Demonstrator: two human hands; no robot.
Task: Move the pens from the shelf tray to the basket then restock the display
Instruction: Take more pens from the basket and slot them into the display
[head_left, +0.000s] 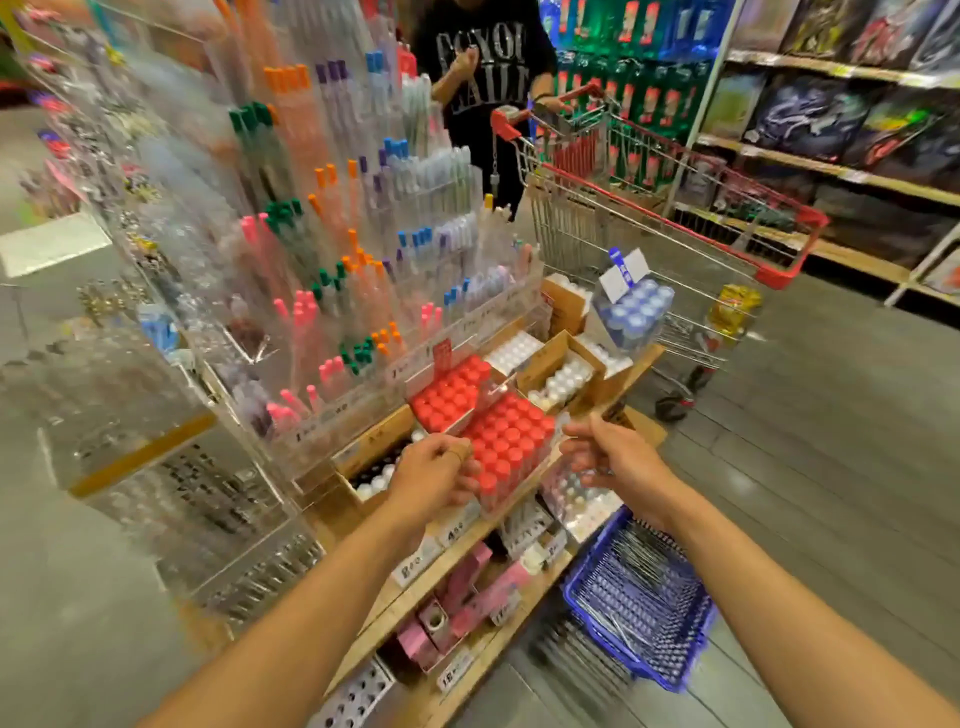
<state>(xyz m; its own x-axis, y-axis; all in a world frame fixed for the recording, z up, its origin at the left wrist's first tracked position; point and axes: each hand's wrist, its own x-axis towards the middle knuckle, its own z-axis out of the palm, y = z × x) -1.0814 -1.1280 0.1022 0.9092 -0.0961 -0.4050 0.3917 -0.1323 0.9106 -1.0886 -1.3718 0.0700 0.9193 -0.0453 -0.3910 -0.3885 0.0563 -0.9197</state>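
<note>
Red-capped pens (506, 447) stand packed upright in a clear tray (511, 496) on the wooden shelf (457, 558), their round caps forming a tight grid. A second block of red caps (451, 392) sits just behind, with cardboard boxes of white-capped items (563, 376) beyond it. To the left rises a tiered clear acrylic display (332, 249) of pens with orange, green, pink, blue and purple caps, much of it blurred. A blue wire basket (641, 597) sits on the grey floor beside the shelf's right end, below the right forearm. Farther back a metal shopping cart (665, 228) with red trim blocks the aisle, and a person in a black printed shirt (483, 67) stands behind it.

The left hand (434, 470) rests against the tray's left edge, fingers curled in toward the red caps; whether they pinch a pen cannot be told. The right hand (610, 454) hovers at the tray's right corner, fingers loosely bent and apart, with nothing plainly held. The pens lie between the two hands.
</note>
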